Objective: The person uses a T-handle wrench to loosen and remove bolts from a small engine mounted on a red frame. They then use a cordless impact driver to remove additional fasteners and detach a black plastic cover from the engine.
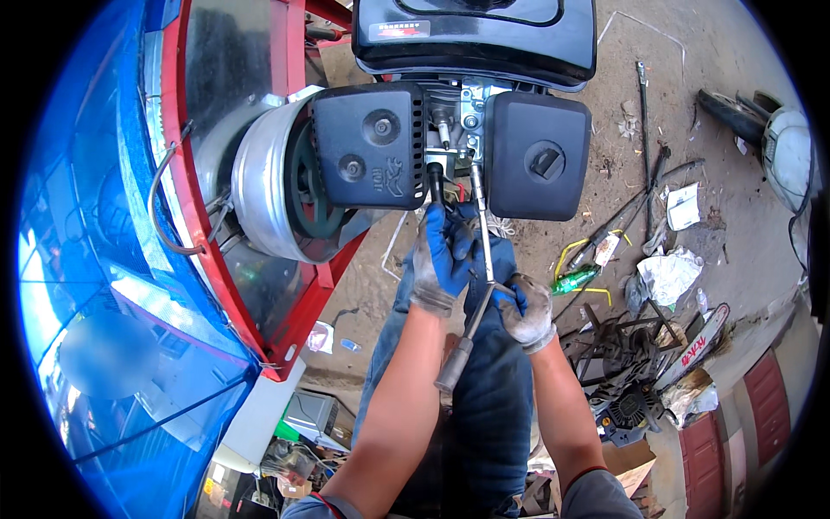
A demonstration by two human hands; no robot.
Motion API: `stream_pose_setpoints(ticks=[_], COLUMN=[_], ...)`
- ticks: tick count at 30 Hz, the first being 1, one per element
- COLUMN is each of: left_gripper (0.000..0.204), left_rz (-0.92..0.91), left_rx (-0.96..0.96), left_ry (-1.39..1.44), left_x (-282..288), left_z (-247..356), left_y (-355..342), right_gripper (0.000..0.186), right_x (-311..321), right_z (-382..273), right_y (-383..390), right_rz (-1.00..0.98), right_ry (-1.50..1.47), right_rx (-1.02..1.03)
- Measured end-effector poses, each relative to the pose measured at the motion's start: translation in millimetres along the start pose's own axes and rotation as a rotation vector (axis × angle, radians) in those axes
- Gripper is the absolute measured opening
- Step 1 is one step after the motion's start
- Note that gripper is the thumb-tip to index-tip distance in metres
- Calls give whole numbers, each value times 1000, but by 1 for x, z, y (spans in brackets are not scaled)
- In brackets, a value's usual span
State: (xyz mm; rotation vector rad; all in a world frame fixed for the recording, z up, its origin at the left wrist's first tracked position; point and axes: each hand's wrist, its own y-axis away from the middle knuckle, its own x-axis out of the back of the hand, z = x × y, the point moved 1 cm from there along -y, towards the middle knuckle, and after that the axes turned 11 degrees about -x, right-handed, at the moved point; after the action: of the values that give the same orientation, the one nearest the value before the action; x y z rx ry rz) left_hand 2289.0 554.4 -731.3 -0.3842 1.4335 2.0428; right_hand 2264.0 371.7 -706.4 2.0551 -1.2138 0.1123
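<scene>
My gloved left hand is closed round the lower end of a black cylindrical part between the two black housings of an engine, the left one vented, the right one plainer. My gloved right hand is closed on a socket wrench, near where its long steel extension meets the handle. The extension reaches up to a metal bracket in the middle of the engine. A black tank sits across the top.
At the left are an aluminium pulley, a red frame and blue sheeting. On the ground at the right lie rods, paper scraps, a green bottle and a chainsaw. A vehicle's wheel stands at the far right.
</scene>
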Motion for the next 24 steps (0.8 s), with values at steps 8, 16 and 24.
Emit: stream_pose_setpoints(ticks=[8,16,24], left_gripper=[34,31,44], left_rz=[261,127,368], left_rx=[20,59,-222], left_ry=[-212,-346,-601], left_x=[34,81,36], left_z=[-8,-11,74], left_y=[-9,9,69], right_gripper=[25,30,34], right_x=[1,-25,-39], right_z=[-7,-9,-4], right_y=[-24,-83,-113], right_rz=[90,154,298], right_ry=[146,217,288], right_rx=[64,79,222])
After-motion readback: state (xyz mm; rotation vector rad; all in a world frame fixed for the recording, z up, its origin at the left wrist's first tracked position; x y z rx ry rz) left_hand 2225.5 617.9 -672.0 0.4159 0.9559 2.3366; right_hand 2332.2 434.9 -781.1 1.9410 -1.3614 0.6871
